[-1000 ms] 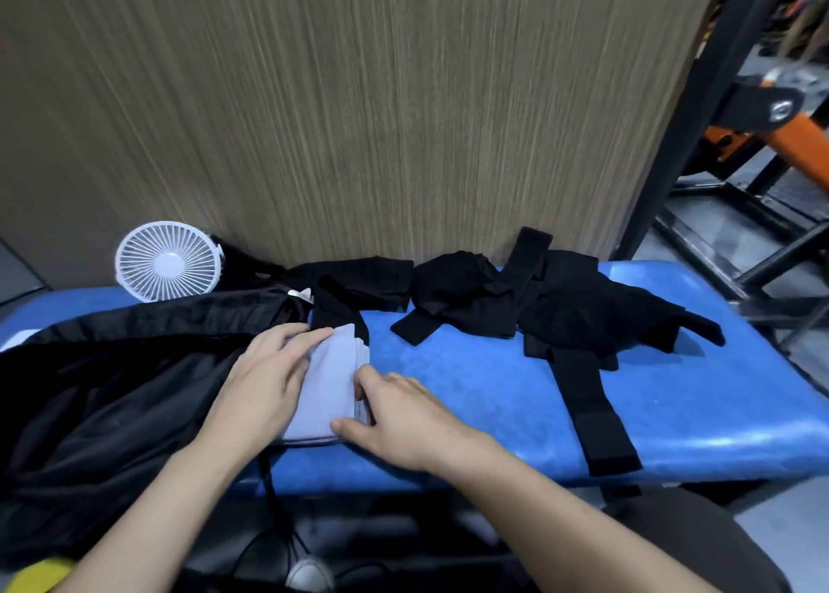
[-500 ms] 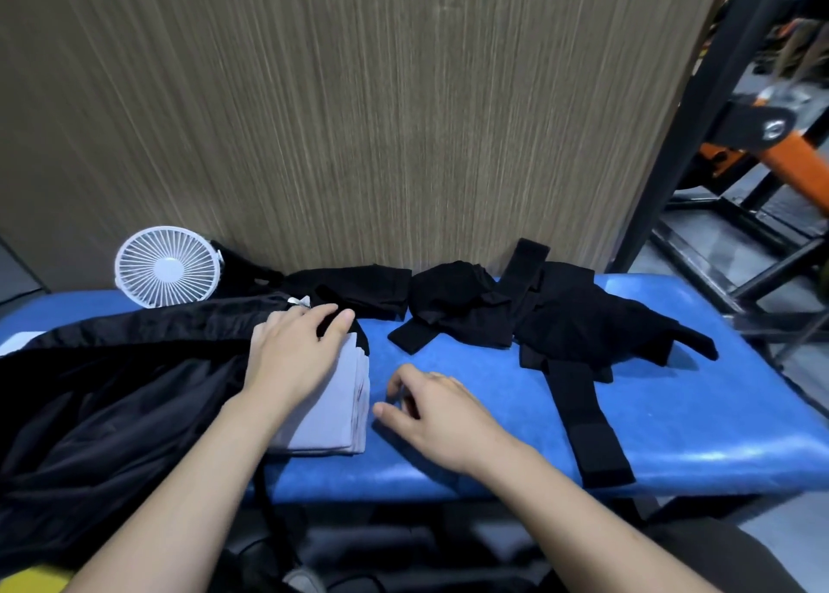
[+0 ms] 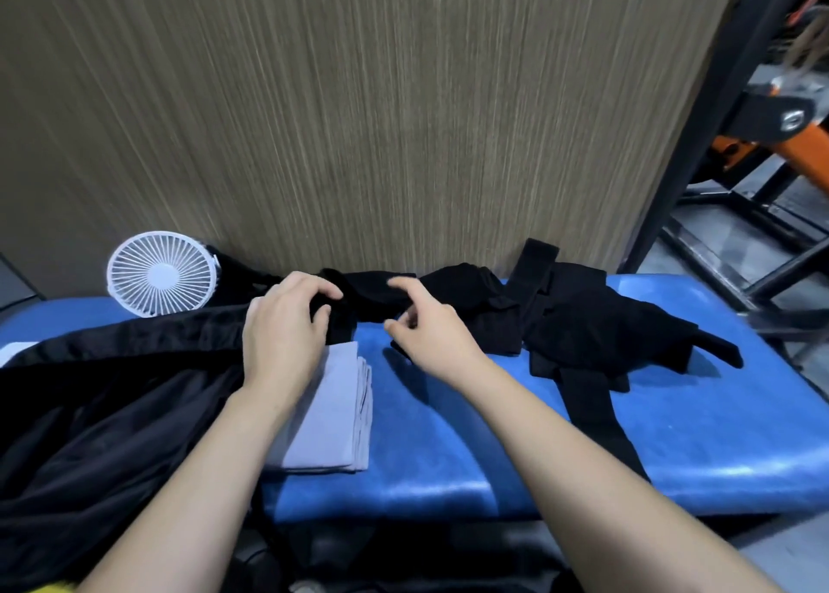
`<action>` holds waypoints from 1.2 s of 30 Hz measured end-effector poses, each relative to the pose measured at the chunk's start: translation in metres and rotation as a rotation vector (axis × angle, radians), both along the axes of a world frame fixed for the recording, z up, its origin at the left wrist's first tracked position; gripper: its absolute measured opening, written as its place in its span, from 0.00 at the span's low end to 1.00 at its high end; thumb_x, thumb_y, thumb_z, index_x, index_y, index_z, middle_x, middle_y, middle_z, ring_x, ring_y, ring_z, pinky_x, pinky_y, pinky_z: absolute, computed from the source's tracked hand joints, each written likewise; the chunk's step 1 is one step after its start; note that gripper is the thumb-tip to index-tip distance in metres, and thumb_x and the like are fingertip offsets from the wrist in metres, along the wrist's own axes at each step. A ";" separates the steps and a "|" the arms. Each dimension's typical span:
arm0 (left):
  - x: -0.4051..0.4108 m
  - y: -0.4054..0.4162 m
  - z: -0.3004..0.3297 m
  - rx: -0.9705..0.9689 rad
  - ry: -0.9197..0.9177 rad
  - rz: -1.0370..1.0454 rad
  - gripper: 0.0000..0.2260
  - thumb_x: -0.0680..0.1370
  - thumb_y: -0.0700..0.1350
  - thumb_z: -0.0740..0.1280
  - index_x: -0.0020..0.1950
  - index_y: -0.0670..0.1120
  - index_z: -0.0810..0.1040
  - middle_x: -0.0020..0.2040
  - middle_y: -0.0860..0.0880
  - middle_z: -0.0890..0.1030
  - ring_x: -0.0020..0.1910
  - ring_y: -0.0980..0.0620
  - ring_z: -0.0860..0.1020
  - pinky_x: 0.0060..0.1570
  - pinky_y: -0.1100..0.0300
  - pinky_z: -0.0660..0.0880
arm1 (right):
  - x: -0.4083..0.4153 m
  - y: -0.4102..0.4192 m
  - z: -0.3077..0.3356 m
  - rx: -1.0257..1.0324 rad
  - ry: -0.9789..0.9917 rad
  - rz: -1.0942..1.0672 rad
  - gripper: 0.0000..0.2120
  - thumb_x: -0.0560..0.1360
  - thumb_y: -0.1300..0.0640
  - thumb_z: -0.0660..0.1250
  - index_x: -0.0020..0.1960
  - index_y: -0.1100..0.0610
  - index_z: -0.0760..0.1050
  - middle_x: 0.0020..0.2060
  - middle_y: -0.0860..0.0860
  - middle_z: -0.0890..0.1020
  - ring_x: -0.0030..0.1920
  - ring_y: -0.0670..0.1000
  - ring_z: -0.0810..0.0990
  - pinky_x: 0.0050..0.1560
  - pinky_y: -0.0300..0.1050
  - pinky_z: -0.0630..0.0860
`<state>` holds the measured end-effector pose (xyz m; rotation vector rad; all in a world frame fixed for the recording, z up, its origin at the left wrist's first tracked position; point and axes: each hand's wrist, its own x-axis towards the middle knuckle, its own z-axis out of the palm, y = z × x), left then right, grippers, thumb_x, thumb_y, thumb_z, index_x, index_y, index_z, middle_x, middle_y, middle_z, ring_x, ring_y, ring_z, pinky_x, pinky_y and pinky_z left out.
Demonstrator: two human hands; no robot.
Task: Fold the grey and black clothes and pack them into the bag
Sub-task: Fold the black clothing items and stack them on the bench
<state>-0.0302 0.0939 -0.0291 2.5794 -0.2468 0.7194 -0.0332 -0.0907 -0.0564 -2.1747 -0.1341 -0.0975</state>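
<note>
Grey cloth [image 3: 332, 413], one piece, lies folded on the blue bench [image 3: 493, 449], its left edge against the black bag [image 3: 89, 413] and under my left forearm. My left hand [image 3: 287, 327] curls its fingers round the near end of one black garment [image 3: 368, 296] by the wooden wall [image 3: 359, 99]. My right hand [image 3: 426, 327] hovers just beside it, fingers loosely bent, holding nothing. More black clothes [image 3: 583, 323] sprawl to the right; I cannot count them. One white fan [image 3: 161, 274] stands at the left.
</note>
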 end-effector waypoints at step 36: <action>-0.080 -0.005 0.014 0.031 -0.295 -0.571 0.15 0.68 0.26 0.63 0.48 0.40 0.80 0.47 0.49 0.78 0.51 0.47 0.75 0.60 0.64 0.67 | -0.111 -0.124 0.026 -0.480 -0.459 -0.522 0.17 0.59 0.71 0.63 0.45 0.55 0.71 0.40 0.48 0.78 0.42 0.56 0.75 0.40 0.52 0.73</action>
